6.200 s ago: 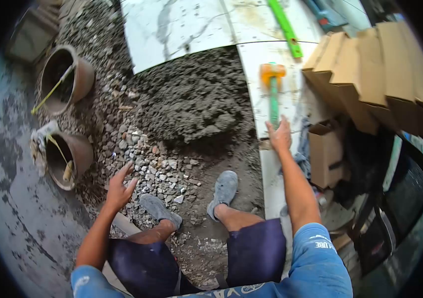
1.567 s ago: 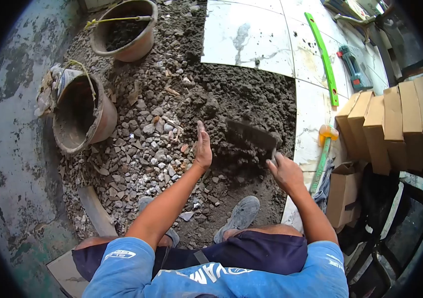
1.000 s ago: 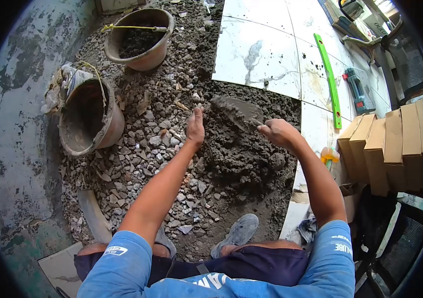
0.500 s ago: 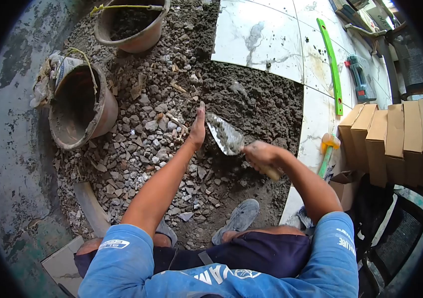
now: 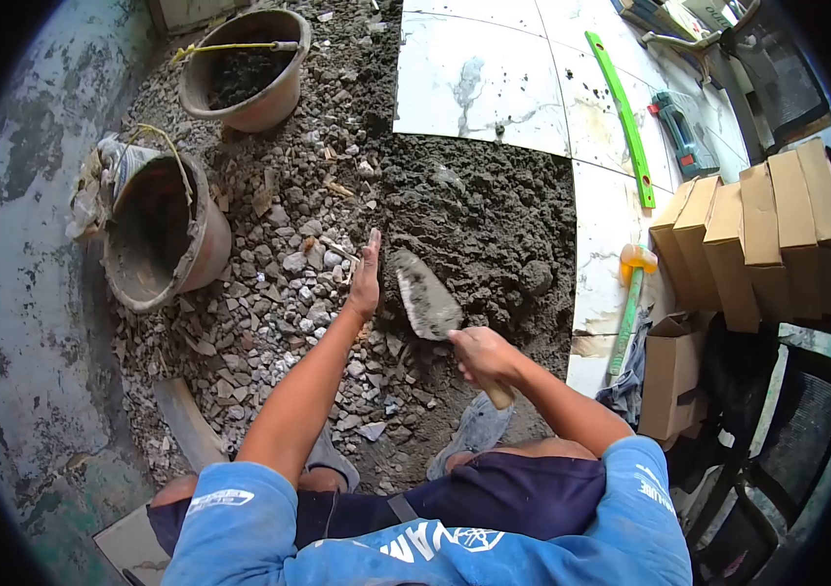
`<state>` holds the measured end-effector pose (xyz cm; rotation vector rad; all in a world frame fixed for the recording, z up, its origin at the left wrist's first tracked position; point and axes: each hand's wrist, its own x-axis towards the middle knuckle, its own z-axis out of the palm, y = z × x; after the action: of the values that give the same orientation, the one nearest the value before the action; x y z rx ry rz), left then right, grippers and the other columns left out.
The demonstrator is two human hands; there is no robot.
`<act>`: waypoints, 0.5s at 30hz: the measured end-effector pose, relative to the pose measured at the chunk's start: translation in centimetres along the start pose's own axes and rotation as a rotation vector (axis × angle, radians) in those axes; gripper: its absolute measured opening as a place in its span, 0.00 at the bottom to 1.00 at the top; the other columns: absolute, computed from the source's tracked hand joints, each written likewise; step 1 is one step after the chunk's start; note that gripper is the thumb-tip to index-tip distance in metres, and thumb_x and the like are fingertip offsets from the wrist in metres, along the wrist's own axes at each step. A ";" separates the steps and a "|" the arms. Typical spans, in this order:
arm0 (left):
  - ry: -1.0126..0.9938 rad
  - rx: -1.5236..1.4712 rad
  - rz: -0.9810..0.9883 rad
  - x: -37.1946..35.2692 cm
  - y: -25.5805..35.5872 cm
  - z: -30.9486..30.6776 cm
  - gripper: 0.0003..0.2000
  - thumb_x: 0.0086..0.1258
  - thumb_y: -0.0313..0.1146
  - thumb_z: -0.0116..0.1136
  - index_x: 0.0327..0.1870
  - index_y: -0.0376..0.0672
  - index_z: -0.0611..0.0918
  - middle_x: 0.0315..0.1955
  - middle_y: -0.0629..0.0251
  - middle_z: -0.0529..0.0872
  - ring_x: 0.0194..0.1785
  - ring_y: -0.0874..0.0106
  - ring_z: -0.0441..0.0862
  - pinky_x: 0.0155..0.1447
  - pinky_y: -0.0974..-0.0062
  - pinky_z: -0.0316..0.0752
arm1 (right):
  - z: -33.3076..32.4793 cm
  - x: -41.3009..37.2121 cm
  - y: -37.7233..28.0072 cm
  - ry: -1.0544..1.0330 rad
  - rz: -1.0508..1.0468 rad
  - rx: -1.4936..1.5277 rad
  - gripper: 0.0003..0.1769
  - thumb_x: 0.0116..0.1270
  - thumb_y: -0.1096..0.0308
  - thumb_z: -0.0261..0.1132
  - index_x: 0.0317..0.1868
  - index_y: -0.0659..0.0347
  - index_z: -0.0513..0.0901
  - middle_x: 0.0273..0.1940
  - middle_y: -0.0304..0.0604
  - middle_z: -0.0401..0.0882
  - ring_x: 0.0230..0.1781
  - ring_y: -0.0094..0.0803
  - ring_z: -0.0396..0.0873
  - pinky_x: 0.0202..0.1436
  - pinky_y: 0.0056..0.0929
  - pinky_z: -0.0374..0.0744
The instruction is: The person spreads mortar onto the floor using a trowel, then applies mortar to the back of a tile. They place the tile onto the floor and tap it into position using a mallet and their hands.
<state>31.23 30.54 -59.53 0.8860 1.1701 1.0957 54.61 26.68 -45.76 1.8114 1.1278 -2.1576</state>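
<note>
My right hand [image 5: 484, 356] is wrapped round the wooden handle of a trowel [image 5: 429, 301]. The trowel's pointed metal blade is smeared with mortar and points away from me at the near-left edge of the dark, wet mortar bed [image 5: 494, 220]. My left hand [image 5: 366, 281] is held edge-on with fingers stretched out, just left of the blade and apart from it. Under it lies loose broken rubble [image 5: 289, 283]. White marbled tiles [image 5: 523, 83] border the mortar at the far side and on the right.
Two mortar-stained buckets [image 5: 208, 249] stand on the rubble at left and far left. On the right tiles lie a green level [image 5: 621, 117], a blue tool case [image 5: 681, 135] and a mallet [image 5: 630, 298]. Cardboard boxes [image 5: 728, 244] and a black chair [image 5: 801, 430] stand further right.
My view has shifted, so the tiles and tools sit further left in the picture. The trowel remains in my right hand, and its blade has turned to show more of its face.
</note>
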 end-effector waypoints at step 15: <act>0.006 0.012 -0.036 -1.6 -0.7 2.1 0.41 0.74 0.66 0.20 0.77 0.39 0.45 0.77 0.59 0.44 0.80 0.66 0.37 0.78 0.69 0.30 | -4.5 -2.7 6.2 0.117 0.225 0.371 0.20 0.75 0.48 0.50 0.33 0.57 0.70 0.21 0.33 0.70 0.17 0.23 0.69 0.20 0.28 0.76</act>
<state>33.40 28.80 -59.40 0.8678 1.1945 1.0640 62.26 23.86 -46.31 2.1151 0.5273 -2.2610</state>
